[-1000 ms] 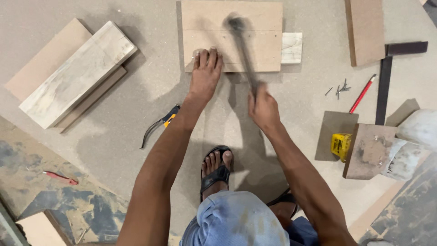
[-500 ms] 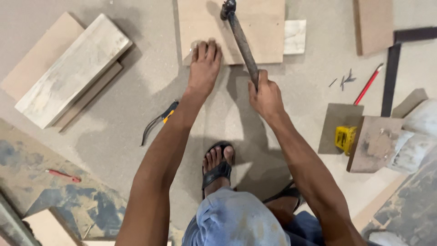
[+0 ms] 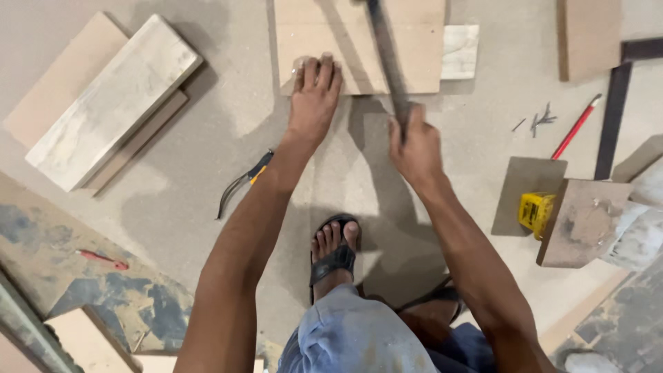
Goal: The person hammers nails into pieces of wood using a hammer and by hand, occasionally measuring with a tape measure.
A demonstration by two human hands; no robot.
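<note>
Gripping a dark hammer handle, the right hand is closed tight around its lower end, and the shaft slants up and away over a pale wooden board that lies flat on the grey floor at the top of the view — the hammer's head runs out of the frame, so it cannot be seen. The left hand lies flat, fingers stretched out, pressing on the near edge of the same board, holding nothing.

Just beside the board's right edge sits a small whitish block. Near the left forearm, a pair of pliers with yellow on the grips lies on the floor. Farther left, a long pale plank rests on top of other boards. To the right — well apart from the hands — lie a few loose nails, a red pencil, a dark square ruler and a yellow tape measure. Below, a foot in a black sandal stands between the arms.
</note>
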